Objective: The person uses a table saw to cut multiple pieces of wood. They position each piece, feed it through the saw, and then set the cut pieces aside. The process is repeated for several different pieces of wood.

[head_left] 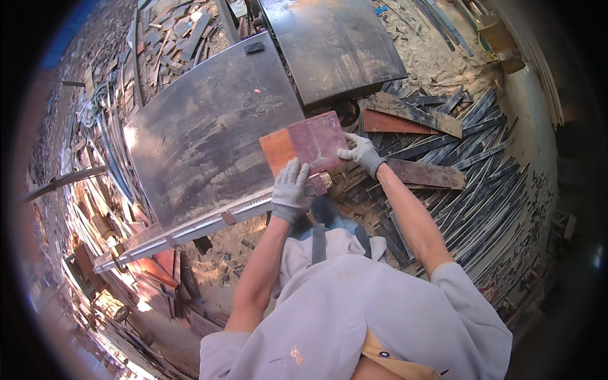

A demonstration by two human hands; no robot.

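the workshop ground is littered with wood strips (468, 180) around a dusty, steel-topped worktable (209, 139). a flat rectangular board (320, 142), orange at one end and dull red elsewhere, sits over the table's right edge. the gloved right hand (362, 154) grasps its right edge; the gloved left hand (291, 185) lays extended fingers at the near edge, though i can't tell whether it grips. the step seems to be positioning the board; the next move probably calls for level, two-handed control. the board's underside and the right fingertips are hidden.
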